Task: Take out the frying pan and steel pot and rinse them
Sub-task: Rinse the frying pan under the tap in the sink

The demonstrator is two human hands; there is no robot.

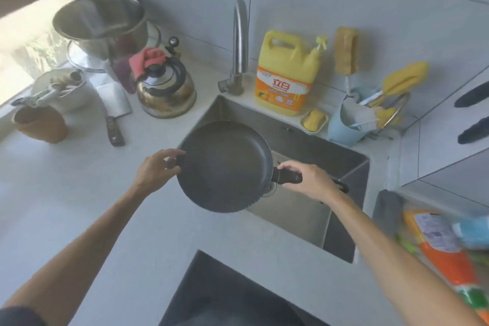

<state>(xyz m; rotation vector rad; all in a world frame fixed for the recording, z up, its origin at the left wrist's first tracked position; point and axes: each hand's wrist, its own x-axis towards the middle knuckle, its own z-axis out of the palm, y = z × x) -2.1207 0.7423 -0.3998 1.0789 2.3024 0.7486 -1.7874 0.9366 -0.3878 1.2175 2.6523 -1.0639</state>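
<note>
Legible: red characters "立白" on orange label of yellow detergent jug (287,74), right of faucet (239,42). Smaller label print and printed packets: unreadable.

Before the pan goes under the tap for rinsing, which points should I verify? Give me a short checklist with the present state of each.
1. Right hand grips the handle of the frying pan: ok.
2. Left hand steadies the pan's far rim with its fingers: ok.
3. Pan is over the sink: partly; its left part hangs over the counter, so not ok yet.
4. Pan is under the faucet spout: not ok, the spout is behind the pan.
5. Water is running: cannot tell, no stream is visible.
6. Steel pot is ready for its turn: not ok, it sits on the counter near the window.
</note>
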